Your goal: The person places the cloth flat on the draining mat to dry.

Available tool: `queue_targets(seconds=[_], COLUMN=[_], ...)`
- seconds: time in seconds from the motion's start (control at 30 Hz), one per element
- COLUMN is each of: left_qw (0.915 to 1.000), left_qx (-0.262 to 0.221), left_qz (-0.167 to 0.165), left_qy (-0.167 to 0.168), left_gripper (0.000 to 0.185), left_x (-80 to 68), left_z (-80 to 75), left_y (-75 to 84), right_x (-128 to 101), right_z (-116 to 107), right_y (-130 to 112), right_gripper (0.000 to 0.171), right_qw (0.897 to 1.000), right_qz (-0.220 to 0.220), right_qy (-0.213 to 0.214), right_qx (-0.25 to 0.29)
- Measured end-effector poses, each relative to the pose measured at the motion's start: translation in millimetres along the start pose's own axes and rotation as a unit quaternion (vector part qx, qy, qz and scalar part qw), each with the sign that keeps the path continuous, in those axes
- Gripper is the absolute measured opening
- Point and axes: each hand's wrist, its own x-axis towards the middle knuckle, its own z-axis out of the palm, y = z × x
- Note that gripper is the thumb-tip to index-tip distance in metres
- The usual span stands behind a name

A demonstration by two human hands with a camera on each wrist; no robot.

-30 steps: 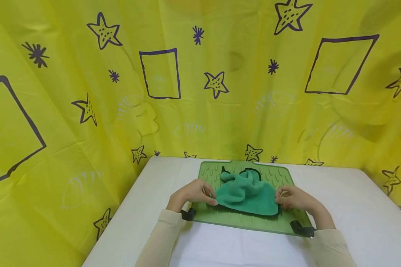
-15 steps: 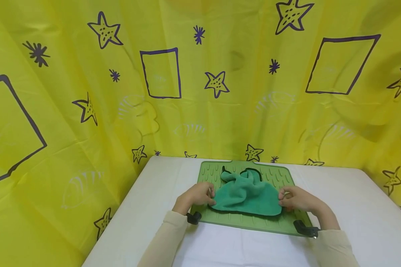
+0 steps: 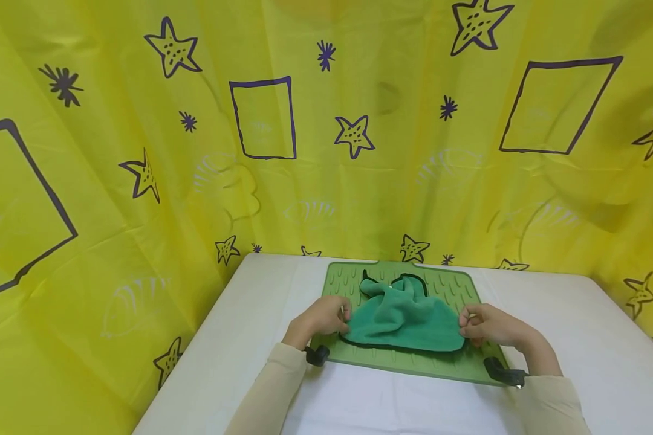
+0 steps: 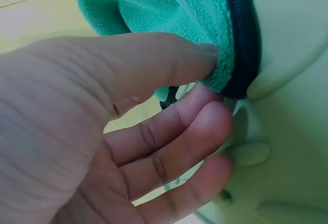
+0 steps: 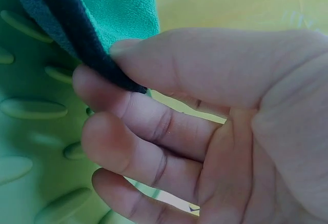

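Observation:
A green terry cloth [image 3: 405, 317] with a dark stitched edge lies rumpled on a light green ridged mat [image 3: 386, 361]. Its far part is bunched into folds, while the near part is spread wider. My left hand [image 3: 326, 315] pinches the cloth's near left corner between thumb and index finger; in the left wrist view the thumb [image 4: 174, 60] presses on the terry side. At the near right corner, my right hand [image 3: 490, 325] pinches the dark edge the same way, its other fingers [image 5: 115, 142] loosely bent below the cloth [image 5: 123, 8].
The mat lies on a white-covered table [image 3: 266, 284]. Behind and to the left hangs a yellow curtain [image 3: 305, 181] printed with starfish and frames. A black wrist mount [image 3: 317, 355] sits under the left wrist, and another black mount [image 3: 503, 371] under the right.
Both hands have moved apart, the left a little leftward at first and the right further right. The cloth's near edge between them is wider and flatter, with fewer folds.

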Motion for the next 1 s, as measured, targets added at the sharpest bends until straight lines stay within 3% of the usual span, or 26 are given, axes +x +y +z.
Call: queue_targets(seconds=[0.37,0.57,0.73,0.83,1.0], left_qw=[0.9991,0.9989,0.9977,0.9980,0.9999], left_qx=[0.006,-0.006,-0.021,-0.023,-0.003], left_qz=[0.041,0.038,0.029,0.020,0.006], left_qy=[0.000,-0.025,-0.058,-0.055,-0.015], left_gripper=[0.027,0.026,0.018,0.015,0.012], left_x=[-4.0,-7.5,-7.0,-5.2,-0.7], left_z=[-19.6,-23.0,-16.9,-11.6,-5.5], left_y=[-2.1,-1.0,1.6,1.0,-2.5], right_x=[-3,-4,-3,-3,1], right_z=[-4,-3,-1,0,3], right_y=[-5,-4,-1,1,2], right_gripper=[0.015,0.014,0.014,0.013,0.021], right_qw=[1.000,0.999,0.999,1.000,0.999], right_qz=[-0.018,-0.017,-0.011,-0.011,0.012], right_qy=[-0.022,-0.036,-0.038,-0.021,0.044], right_qx=[-0.001,0.008,0.010,-0.004,-0.025])
